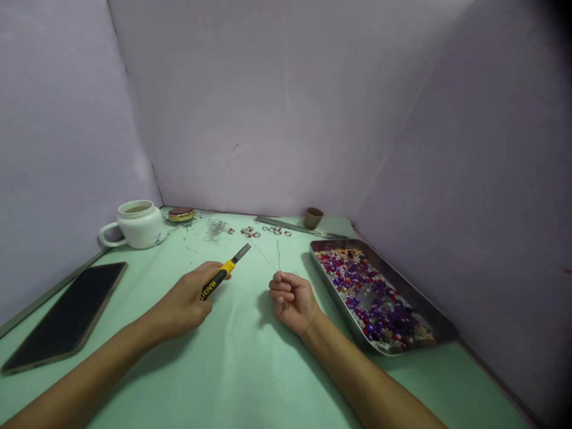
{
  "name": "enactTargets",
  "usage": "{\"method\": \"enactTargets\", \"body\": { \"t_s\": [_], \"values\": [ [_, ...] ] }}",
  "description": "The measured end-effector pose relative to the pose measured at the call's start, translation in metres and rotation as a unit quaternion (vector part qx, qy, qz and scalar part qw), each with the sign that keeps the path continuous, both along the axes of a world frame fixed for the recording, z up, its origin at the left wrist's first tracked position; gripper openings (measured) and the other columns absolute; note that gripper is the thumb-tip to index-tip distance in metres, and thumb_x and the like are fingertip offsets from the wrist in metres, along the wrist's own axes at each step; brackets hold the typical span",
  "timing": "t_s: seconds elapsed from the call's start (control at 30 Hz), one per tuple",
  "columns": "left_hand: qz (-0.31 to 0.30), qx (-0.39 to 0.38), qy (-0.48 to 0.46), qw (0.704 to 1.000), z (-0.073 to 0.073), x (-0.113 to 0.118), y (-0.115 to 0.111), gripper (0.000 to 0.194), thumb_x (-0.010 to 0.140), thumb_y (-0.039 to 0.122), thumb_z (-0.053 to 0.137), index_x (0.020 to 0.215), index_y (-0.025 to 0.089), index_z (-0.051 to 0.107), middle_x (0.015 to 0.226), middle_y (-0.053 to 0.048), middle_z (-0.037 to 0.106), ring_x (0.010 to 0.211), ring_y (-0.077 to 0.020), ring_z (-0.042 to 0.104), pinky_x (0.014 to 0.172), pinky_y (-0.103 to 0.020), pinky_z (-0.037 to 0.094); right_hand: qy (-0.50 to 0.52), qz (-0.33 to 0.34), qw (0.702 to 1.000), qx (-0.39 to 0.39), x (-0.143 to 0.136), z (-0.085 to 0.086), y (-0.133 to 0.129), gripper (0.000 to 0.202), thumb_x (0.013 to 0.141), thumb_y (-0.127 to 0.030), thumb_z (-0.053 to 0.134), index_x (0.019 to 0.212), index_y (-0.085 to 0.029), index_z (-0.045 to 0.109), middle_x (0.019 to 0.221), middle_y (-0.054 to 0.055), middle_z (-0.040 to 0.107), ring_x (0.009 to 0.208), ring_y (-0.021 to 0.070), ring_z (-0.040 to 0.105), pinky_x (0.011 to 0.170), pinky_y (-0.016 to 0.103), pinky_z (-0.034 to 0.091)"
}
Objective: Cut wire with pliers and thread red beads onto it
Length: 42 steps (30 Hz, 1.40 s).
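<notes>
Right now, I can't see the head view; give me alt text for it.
The left hand grips a yellow-and-black cutter, blade out, while the right hand pinches thin wire. A metal tray of mixed beads sits at right; a phone and white cup lie at left, with beaded pieces behind the hands.

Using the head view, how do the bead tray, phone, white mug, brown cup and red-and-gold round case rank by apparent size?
Bead tray
Phone
White mug
Unranked, smallest: brown cup and red-and-gold round case look alike; the cup taller, the case wider.
</notes>
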<state>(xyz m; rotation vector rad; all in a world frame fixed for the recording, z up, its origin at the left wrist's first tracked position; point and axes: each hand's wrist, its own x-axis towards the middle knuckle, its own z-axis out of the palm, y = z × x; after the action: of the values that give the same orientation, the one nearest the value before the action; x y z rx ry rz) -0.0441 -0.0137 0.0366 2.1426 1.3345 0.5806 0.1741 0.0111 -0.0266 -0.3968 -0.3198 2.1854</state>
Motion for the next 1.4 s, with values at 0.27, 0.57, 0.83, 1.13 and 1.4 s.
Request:
{"method": "enactTargets", "body": {
  "t_s": [0.27,0.57,0.83,1.13,1.4],
  "values": [
    [0.0,0.005,-0.003,1.0,-0.001,0.001,0.001,0.049,0.054,0.002,0.036,0.098,0.021,0.049,0.111,-0.004,0.05,0.104,-0.0205,0.047,0.09,-0.03,0.034,-0.018,0.01,1.0,0.006,-0.003,0.0,-0.001,0.009,0.064,-0.015,0.061,0.062,-0.01,0.054,0.046,-0.01,0.03,0.034,0.0001,0.026,0.045,0.014,0.048],
    [0.034,-0.01,0.023,0.999,0.003,0.0,0.001,0.027,0.056,0.006,0.037,0.076,0.021,0.046,0.083,0.0,0.052,0.072,-0.0167,0.049,0.065,-0.027,0.038,-0.059,0.003,0.998,0.021,-0.006,0.005,-0.005,0.011,0.061,-0.016,0.063,0.059,-0.01,0.054,0.045,-0.01,0.027,0.033,0.0003,0.022,0.04,0.014,0.045],
    [0.131,-0.123,-0.111,0.978,-0.007,-0.009,0.015,0.03,0.05,0.012,0.042,0.078,0.019,0.05,0.075,0.0,0.056,0.066,-0.0172,0.054,0.055,-0.027,0.04,-0.075,-0.035,0.996,0.018,-0.005,0.003,-0.003,0.01,0.063,-0.014,0.061,0.056,-0.011,0.054,0.043,-0.01,0.029,0.033,0.0005,0.022,0.038,0.014,0.045],
    [0.101,-0.095,-0.086,0.987,-0.002,-0.03,0.019,0.036,0.049,0.011,0.04,0.082,0.019,0.051,0.08,-0.002,0.057,0.079,-0.0227,0.055,0.063,-0.031,0.043,-0.035,-0.016,0.999,-0.004,-0.002,0.0,-0.002,0.009,0.063,-0.014,0.06,0.058,-0.01,0.053,0.043,-0.01,0.031,0.032,-0.0007,0.024,0.041,0.012,0.047],
    [-0.013,0.007,0.002,1.0,-0.006,-0.006,0.005,0.052,0.051,0.004,0.035,0.097,0.022,0.052,0.113,-0.001,0.052,0.102,-0.0182,0.05,0.086,-0.025,0.038,0.029,0.022,0.999,-0.016,-0.001,-0.002,-0.001,0.007,0.067,-0.013,0.056,0.06,-0.011,0.053,0.044,-0.01,0.034,0.033,0.0,0.029,0.043,0.013,0.049]
  ]
}}
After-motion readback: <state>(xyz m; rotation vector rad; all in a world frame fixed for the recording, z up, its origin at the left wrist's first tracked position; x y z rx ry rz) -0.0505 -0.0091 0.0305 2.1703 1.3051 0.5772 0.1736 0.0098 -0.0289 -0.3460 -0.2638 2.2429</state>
